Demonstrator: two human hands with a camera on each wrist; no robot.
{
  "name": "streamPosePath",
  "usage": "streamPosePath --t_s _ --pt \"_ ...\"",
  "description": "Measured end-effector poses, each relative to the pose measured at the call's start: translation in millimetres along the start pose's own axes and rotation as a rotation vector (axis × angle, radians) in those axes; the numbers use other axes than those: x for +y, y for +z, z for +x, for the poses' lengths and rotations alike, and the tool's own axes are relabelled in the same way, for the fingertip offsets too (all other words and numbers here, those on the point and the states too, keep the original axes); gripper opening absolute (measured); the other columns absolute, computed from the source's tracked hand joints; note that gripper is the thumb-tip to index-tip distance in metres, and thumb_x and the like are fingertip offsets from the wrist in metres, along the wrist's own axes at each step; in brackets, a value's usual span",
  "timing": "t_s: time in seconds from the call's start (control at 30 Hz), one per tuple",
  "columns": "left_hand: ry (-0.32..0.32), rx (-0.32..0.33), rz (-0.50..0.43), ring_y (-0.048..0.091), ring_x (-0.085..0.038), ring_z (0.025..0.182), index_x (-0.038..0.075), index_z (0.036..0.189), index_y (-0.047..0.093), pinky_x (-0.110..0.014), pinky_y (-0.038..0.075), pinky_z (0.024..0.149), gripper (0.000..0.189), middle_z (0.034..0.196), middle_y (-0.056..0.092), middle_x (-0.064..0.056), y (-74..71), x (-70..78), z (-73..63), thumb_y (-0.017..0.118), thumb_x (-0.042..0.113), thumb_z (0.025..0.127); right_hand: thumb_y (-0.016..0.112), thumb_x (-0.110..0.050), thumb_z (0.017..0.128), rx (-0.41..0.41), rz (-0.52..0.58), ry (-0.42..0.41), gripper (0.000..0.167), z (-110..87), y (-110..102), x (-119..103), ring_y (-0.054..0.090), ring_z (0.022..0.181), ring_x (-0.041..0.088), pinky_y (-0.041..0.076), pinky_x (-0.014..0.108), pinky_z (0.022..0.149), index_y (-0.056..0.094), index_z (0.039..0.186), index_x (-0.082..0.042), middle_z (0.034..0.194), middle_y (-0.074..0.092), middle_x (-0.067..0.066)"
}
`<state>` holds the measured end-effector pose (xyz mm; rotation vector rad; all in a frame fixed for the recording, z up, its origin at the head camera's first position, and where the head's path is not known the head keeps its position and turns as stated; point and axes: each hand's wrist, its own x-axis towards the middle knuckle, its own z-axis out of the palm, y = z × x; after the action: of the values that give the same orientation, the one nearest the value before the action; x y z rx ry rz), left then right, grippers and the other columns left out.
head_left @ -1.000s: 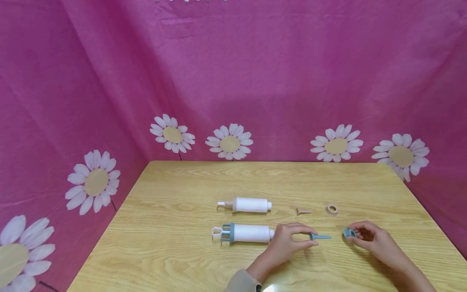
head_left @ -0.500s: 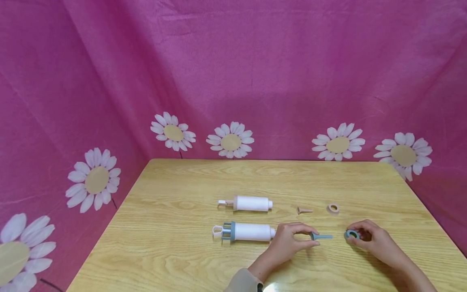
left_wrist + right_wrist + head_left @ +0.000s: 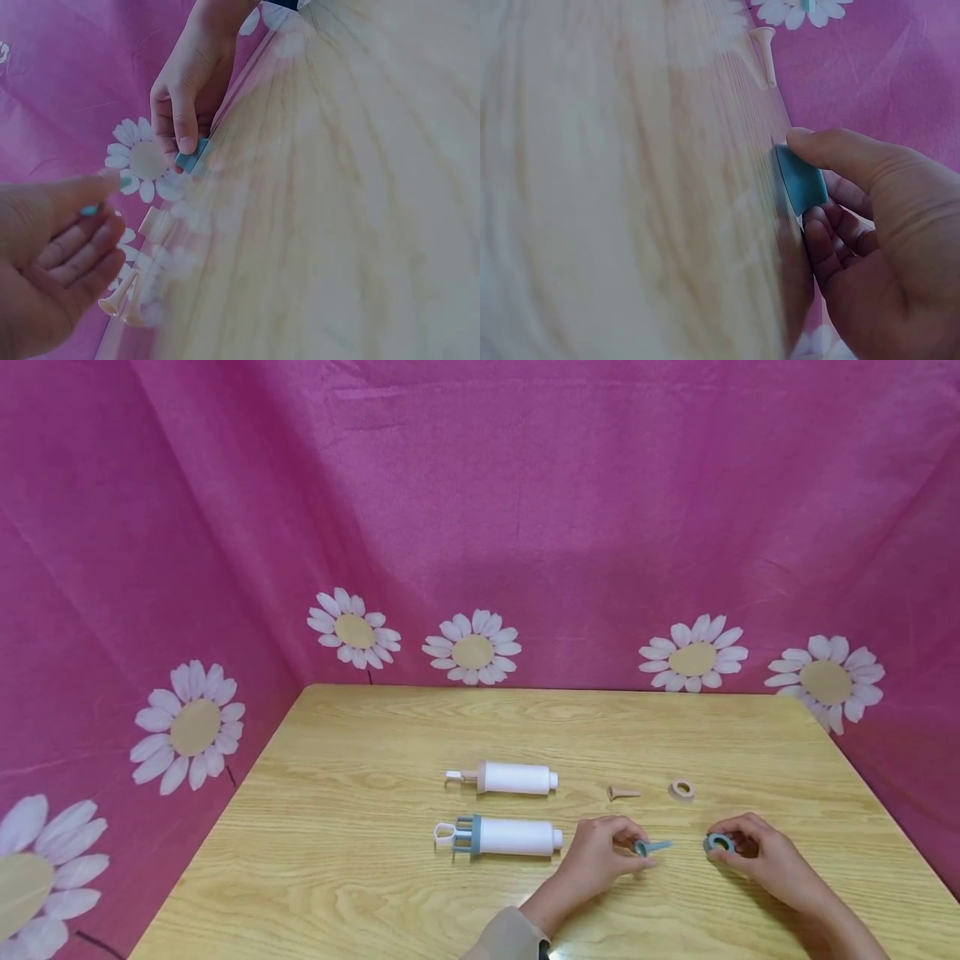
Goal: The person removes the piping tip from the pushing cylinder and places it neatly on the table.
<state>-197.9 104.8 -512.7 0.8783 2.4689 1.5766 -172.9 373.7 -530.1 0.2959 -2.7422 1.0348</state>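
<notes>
In the head view my left hand (image 3: pixel 603 853) pinches a teal funnel-shaped nozzle (image 3: pixel 660 846) between thumb and index finger, its thin tip pointing right. My right hand (image 3: pixel 767 853) grips a teal ring (image 3: pixel 721 844) by its right side; the hole faces upward. In the right wrist view the teal ring (image 3: pixel 802 180) shows edge-on, low on the table, between thumb and fingers. Most of the nozzle is hidden by my left hand (image 3: pixel 60 262) in the left wrist view. A gap separates nozzle and ring.
Left of my hands lie a white tube with a teal collar and pull handle (image 3: pixel 516 837) and, behind it, a white tube with a beige collar (image 3: pixel 516 778). A beige nozzle (image 3: pixel 623 792) and beige ring (image 3: pixel 682 789) lie farther back on the wooden table (image 3: pixel 330 893).
The teal nozzle has tilted, its tip now angling slightly upward in view and sitting closer to my left fingers. The teal ring has turned in my right hand from tilted to hole facing up.
</notes>
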Motion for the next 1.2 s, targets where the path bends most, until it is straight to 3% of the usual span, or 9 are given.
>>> streamPosePath --t_s 0.13,0.57,0.9,1.2 --pt "-0.037 0.002 0.108 0.060 0.008 0.071 0.009 0.091 0.072 -0.003 0.046 0.065 0.016 0.085 0.073 0.002 0.5 -0.5 1.1 0.082 0.010 0.078 0.080 -0.007 0.078 0.013 0.005 -0.004 0.023 -0.2 0 -1 0.046 0.076 -0.009 0.045 0.013 0.061 0.069 0.098 -0.007 0.089 0.057 -0.010" --pt "-0.028 0.048 0.462 0.043 0.007 0.064 0.018 0.079 0.069 -0.005 0.033 0.058 0.016 0.072 0.060 0.011 0.9 1.6 -0.9 0.084 0.019 0.075 0.078 -0.011 0.081 -0.009 0.003 0.034 0.023 -1.6 1 -1 0.048 0.077 -0.010 0.046 0.013 0.063 0.068 0.101 -0.008 0.091 0.059 -0.007" --pt "-0.013 0.128 0.773 0.053 0.002 0.068 0.024 0.082 0.073 -0.009 0.038 0.054 0.017 0.074 0.064 0.015 4.4 3.4 -2.0 0.087 0.025 0.071 0.078 -0.010 0.081 -0.005 0.011 0.035 0.025 -2.3 1 -3 0.048 0.077 -0.009 0.045 0.014 0.062 0.068 0.103 -0.006 0.090 0.057 -0.008" --pt "0.008 0.130 0.861 0.051 0.001 0.065 0.024 0.080 0.072 -0.010 0.036 0.051 0.017 0.072 0.063 0.014 2.5 7.0 -2.4 0.086 0.027 0.071 0.078 -0.011 0.081 -0.003 0.004 0.039 0.024 -2.1 1 -3 0.047 0.077 -0.009 0.044 0.013 0.063 0.068 0.102 -0.007 0.092 0.058 -0.008"
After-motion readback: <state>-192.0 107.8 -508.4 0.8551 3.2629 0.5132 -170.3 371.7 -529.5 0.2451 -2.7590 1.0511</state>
